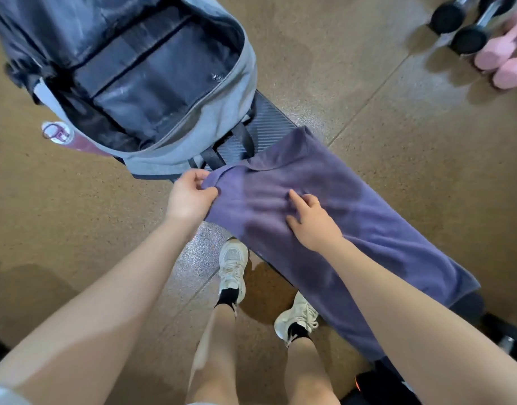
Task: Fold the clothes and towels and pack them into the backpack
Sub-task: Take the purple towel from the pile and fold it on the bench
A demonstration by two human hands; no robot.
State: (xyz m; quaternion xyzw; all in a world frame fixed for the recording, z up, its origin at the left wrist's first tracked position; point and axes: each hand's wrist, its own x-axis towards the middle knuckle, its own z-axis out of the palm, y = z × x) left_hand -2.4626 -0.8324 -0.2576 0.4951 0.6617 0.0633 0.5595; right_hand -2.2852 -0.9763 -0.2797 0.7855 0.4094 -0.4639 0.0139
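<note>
Nearest the camera, two white shoes (233,267) stand on the brown floor (76,217) beside a dark bench (269,121) on which a purple towel (353,217) lies spread lengthwise. Over the towel's near end, the left hand (190,195) pinches its corner between thumb and curled fingers, while the right hand (312,222) rests on the cloth with the forefinger stretched out and the other fingers loosely bent, gripping nothing. Beyond the hands, a grey backpack (222,112) sits at the bench's far end, just beside the towel, its main compartment gaping open, and pink dumbbells (502,65) and black ones (467,39) lie on the floor further right.
</note>
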